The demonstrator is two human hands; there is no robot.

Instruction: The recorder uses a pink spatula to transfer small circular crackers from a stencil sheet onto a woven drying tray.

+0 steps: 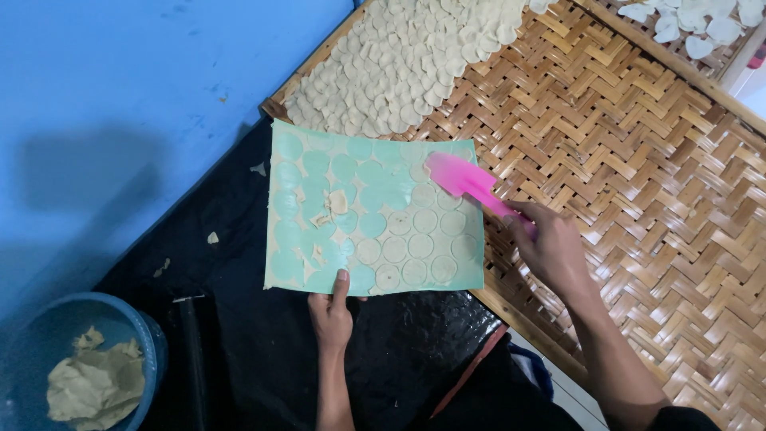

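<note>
My left hand [332, 311] grips the near edge of a pale green board [319, 199], thumb on top. The board carries a thin dough sheet cut into rounds [415, 243]; several rounds on its left part are gone, showing green circles. My right hand [550, 243] holds a pink spatula [467, 182] whose blade rests on the board's upper right area, over the dough. The board juts over the edge of a woven bamboo tray [638, 183].
Many overlapping dough rounds [407, 64] lie on the bamboo tray's far left part. A second tray with white pieces [694, 24] sits top right. A blue bucket [136, 327] holding dough scraps stands lower left on black sheeting [239, 319]. Blue floor [120, 96] lies left.
</note>
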